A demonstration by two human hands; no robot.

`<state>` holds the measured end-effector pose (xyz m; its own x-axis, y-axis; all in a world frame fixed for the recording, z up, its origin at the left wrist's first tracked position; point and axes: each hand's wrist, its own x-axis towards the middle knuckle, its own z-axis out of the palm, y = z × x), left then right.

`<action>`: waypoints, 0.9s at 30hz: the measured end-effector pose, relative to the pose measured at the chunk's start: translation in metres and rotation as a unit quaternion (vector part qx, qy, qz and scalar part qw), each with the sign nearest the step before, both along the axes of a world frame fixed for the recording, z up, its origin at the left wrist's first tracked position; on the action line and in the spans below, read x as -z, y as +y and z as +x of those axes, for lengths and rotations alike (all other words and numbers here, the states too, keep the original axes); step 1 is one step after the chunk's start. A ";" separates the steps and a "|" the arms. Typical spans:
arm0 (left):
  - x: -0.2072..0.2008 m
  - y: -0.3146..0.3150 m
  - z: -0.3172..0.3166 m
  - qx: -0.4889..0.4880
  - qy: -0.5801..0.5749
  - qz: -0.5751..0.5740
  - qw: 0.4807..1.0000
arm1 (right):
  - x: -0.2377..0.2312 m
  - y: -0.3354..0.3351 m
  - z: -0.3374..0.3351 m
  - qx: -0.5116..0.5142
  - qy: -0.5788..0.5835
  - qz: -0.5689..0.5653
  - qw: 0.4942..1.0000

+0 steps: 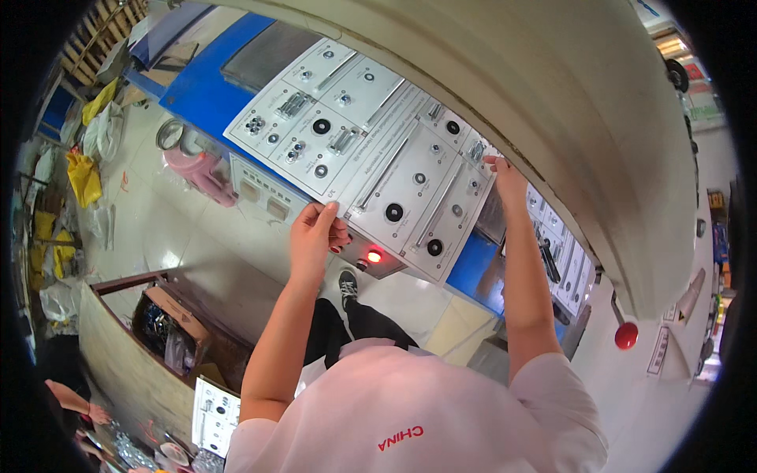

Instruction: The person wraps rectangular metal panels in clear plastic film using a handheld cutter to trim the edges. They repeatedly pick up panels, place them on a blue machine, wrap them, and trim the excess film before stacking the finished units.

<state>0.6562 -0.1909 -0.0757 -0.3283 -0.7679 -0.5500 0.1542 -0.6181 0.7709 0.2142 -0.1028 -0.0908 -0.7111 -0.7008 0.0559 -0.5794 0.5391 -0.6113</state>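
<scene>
A large white printed sheet (371,169) carries rows of small metal parts, black round pieces and long rods. It lies slanted across the blue machine bed (197,91). My left hand (317,232) is closed on the sheet's near left edge, thumb on top, its other fingers curled below. At the right edge, my right hand (509,180) has its fingertips closed on the sheet's border. The undersides of both grips are hidden.
A beige curved hood (536,94) overhangs the bed. A red-ball lever (626,336) hangs at right, near another sheet with parts (572,268). A red light (374,256) glows below the sheet. A pink container (201,173) stands on the floor; another person's hand (98,414) shows lower left.
</scene>
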 end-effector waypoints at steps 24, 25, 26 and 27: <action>0.062 -0.220 0.111 0.063 -0.031 -0.283 0.956 | 0.002 0.113 0.318 0.249 -0.365 -0.393 0.806; 0.062 -0.219 0.111 0.060 -0.019 -0.280 0.958 | 0.005 0.112 0.319 0.241 -0.366 -0.406 0.802; 0.063 -0.218 0.111 0.059 -0.016 -0.283 0.957 | 0.007 0.110 0.320 0.250 -0.349 -0.408 0.806; 0.063 -0.218 0.111 0.059 -0.008 -0.277 0.959 | 0.009 0.109 0.321 0.259 -0.330 -0.406 0.812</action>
<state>0.7675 -0.4087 -0.1386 -0.4259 -0.9017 -0.0747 0.0940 -0.1263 0.9875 0.5352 0.0060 -0.0997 -0.9614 -0.2216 -0.1628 0.1945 -0.1295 -0.9723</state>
